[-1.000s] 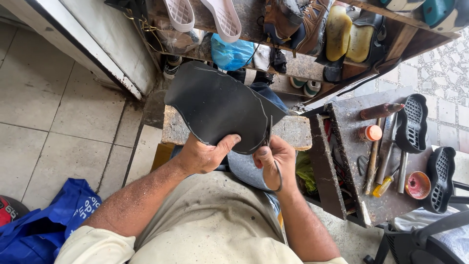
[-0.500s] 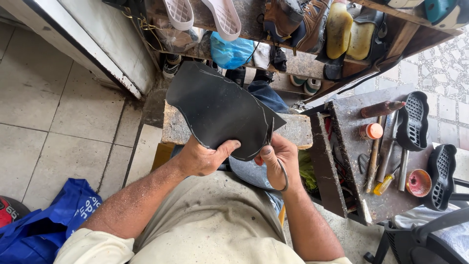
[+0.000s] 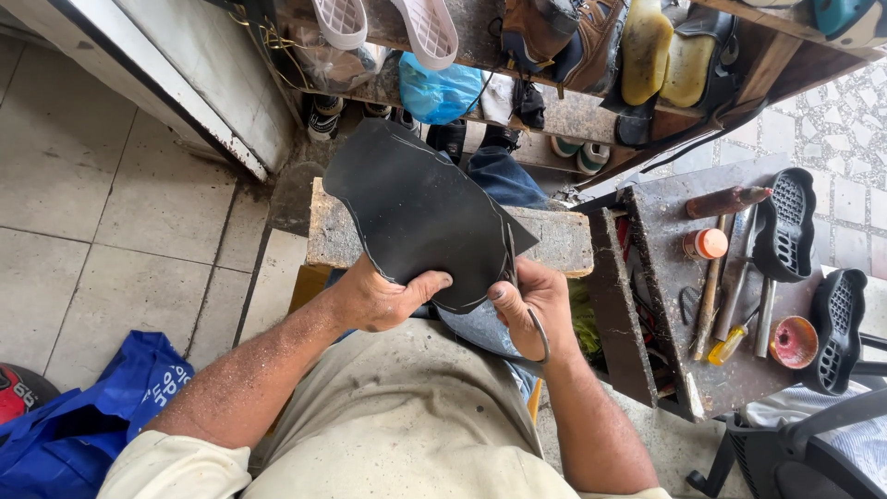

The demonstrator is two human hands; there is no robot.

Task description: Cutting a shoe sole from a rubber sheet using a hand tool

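Black rubber sheet (image 3: 420, 217), one: left hand (image 3: 379, 298) pinches edge; right hand (image 3: 528, 310) grips scissors (image 3: 528, 314).

The tiled floor (image 3: 102, 212) across the left of the frame lies open, bounded at lower left by a blue bag (image 3: 74, 425). Straight ahead, the black sheet (image 3: 420, 217) covers most of the wooden block (image 3: 554, 242), and the shoe-crowded shelf (image 3: 573, 115) closes the top. At right, the tool bench (image 3: 670, 231) is crowded (hammer, screwdriver, black soles (image 3: 785, 226)), leaving only narrow gaps between them.
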